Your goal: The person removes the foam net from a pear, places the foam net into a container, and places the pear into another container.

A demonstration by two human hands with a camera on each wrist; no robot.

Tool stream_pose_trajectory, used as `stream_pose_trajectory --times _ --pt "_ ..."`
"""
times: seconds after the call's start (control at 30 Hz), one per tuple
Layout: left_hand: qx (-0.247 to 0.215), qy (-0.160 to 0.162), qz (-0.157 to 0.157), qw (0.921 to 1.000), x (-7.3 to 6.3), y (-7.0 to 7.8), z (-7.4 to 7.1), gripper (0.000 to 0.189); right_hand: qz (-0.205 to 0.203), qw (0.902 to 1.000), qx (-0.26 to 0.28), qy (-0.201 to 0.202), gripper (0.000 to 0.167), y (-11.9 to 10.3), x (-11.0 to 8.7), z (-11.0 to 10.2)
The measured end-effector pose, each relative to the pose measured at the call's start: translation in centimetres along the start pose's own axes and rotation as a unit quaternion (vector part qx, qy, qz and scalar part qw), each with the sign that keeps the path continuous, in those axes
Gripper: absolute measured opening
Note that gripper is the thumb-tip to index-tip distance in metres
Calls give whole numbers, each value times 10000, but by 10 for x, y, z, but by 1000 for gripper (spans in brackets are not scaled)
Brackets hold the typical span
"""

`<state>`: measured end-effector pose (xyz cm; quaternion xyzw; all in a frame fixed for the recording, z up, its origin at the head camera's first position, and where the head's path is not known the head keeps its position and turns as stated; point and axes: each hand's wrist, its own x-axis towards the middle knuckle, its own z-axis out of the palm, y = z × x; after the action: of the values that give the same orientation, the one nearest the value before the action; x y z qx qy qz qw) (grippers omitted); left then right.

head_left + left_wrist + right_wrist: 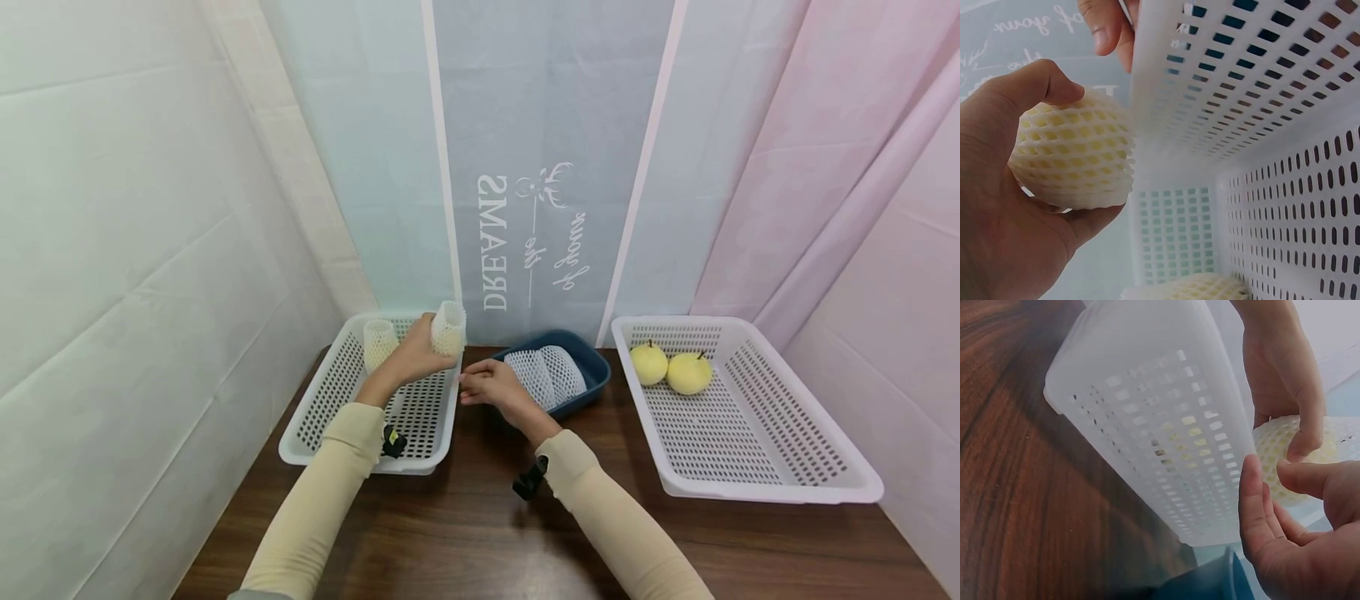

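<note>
My left hand [417,353] grips a yellow pear wrapped in a white foam net sleeve [1075,153], thumb on one side and fingers on the other. It holds this over the right rim of the left white basket [295,450]. Part of the sleeve stands up beyond the fruit. Inside that basket is another netted pear [379,343]. My right hand [491,388] is just outside the same rim, its fingers loosely bent and holding nothing. In the right wrist view its fingertips [1250,472] overlap the basket edge, close below the netted pear.
A dark blue bin [597,367] with white foam net sleeves [551,377] stands behind my right hand. At the right, a second white basket [810,496] holds two bare yellow pears [688,373]. A printed curtain hangs behind the wooden table [465,533].
</note>
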<state>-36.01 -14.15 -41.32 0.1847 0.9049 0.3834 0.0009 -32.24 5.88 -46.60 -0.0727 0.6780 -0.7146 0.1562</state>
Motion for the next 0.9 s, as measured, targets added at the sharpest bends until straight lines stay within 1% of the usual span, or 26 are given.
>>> stream_pose_trajectory --times 0.13,0.3,0.43,0.63,0.77,0.9 --pt "-19 -62 89 9999 0 5 1 86 -136 9997 -34 175 40 -6 -2 -3" --pt "-54 -88 202 9997 0 13 2 86 -341 9982 -141 472 35 -13 -5 -7" --pt "-80 -102 254 9996 0 19 4 85 -527 9965 -172 626 34 -17 -7 -8" --pt "-208 -143 305 9992 0 27 7 87 -663 9950 -280 695 36 -22 -8 -12" --pt "-362 -150 374 9985 1 30 9 89 -747 9940 -347 718 41 -23 -10 -17" --pt "-525 -145 359 9979 -1 33 12 91 -865 9925 -524 680 47 -24 -13 -23"
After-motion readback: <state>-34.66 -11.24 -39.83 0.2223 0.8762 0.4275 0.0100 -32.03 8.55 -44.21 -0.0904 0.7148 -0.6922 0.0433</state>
